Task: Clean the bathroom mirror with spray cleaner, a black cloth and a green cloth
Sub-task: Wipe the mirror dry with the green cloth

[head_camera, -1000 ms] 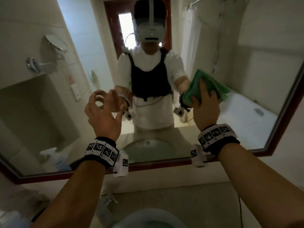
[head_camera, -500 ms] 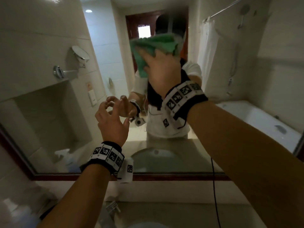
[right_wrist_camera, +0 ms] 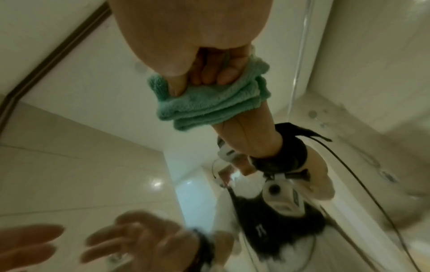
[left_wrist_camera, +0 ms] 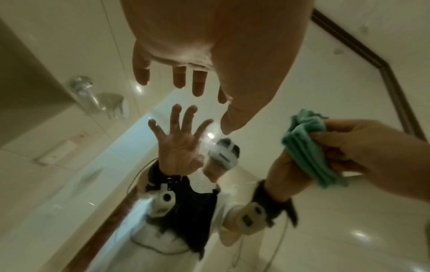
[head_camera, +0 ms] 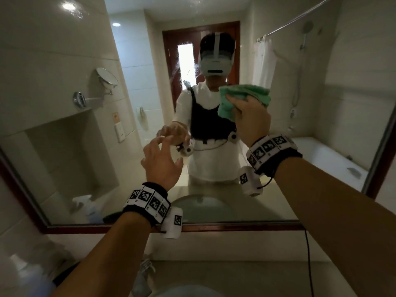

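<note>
The mirror, in a dark wooden frame (head_camera: 214, 227), fills the wall ahead. My right hand (head_camera: 242, 101) grips a folded green cloth (head_camera: 246, 91) and presses it against the glass, right of centre at chest height of my reflection. The right wrist view shows the thumb and fingers (right_wrist_camera: 209, 77) bunched on the green cloth (right_wrist_camera: 209, 104). My left hand (head_camera: 162, 151) hovers with fingers spread just short of the glass and holds nothing; a small gap separates the fingertips (left_wrist_camera: 197, 88) from their reflection. Fine wet streaks (head_camera: 184, 67) mark the upper glass.
A blurred spray bottle (head_camera: 21, 275) stands at the counter's left end, its reflection (head_camera: 82, 207) in the mirror's lower left. The faucet (head_camera: 143, 273) and basin rim (head_camera: 188, 291) lie below my arms. A cable (head_camera: 307, 254) hangs from my right wrist.
My right hand swept the green cloth across the glass from the right to the upper centre, then back right and down. The left hand's fingers have spread open.
</note>
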`<state>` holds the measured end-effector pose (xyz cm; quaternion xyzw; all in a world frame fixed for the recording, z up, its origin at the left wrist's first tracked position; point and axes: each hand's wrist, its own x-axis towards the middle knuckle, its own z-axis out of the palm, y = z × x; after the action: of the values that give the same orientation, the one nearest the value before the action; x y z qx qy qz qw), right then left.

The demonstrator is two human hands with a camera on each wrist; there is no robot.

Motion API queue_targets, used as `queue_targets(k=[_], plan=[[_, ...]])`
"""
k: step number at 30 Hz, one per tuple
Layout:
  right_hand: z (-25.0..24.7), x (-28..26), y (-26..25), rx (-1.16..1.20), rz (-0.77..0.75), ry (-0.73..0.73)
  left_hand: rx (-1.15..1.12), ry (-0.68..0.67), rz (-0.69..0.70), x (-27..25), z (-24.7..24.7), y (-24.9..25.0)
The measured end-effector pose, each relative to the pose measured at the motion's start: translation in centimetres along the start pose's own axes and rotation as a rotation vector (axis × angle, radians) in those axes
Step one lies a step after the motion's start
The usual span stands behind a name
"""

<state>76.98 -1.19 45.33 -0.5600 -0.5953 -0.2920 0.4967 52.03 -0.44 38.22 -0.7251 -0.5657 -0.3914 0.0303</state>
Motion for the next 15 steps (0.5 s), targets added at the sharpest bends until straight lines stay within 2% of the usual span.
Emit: queue_targets(k=[3,8,12,15], plan=[[-0.6,-2.3,-0.4,0.104,0.021,-0.137,-0.138,-0.07,0.066,-0.5,-0.4,1.7],[-1.5,-6.4,-2.8,0.323,-0.133,-0.276,-0.357,-0.067,0.237,-1.5,-1.5,3.5],[-0.9,-8.3,-4.3,0.401,-0.141,-0.328,-0.696,-0.233,0.1,-2.7,-2.8,4.3],[-0.3,-9.6,-5.9,0.518,-0.164,-0.384,-0.853,-0.291,-0.005,-3.7,-3.1,3.7]])
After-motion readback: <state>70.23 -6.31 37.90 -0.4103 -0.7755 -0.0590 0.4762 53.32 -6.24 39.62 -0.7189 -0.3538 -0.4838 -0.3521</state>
